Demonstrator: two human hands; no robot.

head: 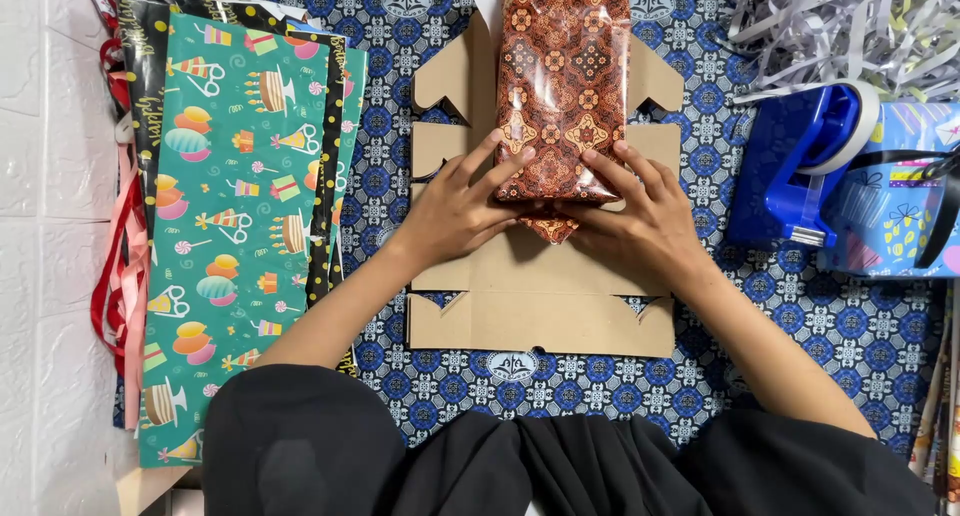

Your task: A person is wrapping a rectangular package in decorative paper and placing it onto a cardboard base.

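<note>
Hands (555,216) press a batik-wrapped packet (560,86) (glossy film) onto flat cardboard (540,296).

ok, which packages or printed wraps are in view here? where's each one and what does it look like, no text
Clear-wrapped packet: centre top, long rectangle, orange-brown batik print, both hands pressing its near end.
Flat cardboard box blank: under the packet, plain brown, notched flaps.
Gift-wrap sheets: left, stacked flat, top one green with cakes and party hats.
Blue gift-wrapped pack: right edge, light blue with present motifs, behind a blue tape dispenser.
</note>
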